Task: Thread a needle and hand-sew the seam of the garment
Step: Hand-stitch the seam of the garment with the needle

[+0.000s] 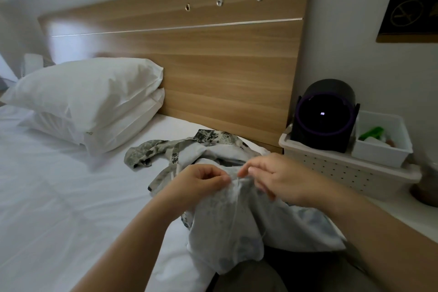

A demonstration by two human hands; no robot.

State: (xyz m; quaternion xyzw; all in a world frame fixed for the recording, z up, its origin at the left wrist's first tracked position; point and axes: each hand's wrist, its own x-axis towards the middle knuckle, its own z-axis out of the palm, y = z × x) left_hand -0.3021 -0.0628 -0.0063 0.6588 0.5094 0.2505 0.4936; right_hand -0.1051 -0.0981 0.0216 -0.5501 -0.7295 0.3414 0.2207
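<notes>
Head view — left hand (199, 181) pinches the garment (225, 223) — right hand (279, 178) apparently pinches it too.

Soft, even daylight noted, brightest at far left; pale glare recorded on headboard (213, 66). Edge lines bent by wide-angle lens; slight overall blur observed.

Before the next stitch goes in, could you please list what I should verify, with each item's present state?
1. Left hand pinches the garment fold: ok.
2. Right hand pinches the same fold, close beside it: ok.
3. Needle in the fingertips: cannot tell, too small to see.
4. Thread through and untangled: cannot tell.
5. Rest of the garment lies loose on the bed, nothing on top: ok.
</notes>
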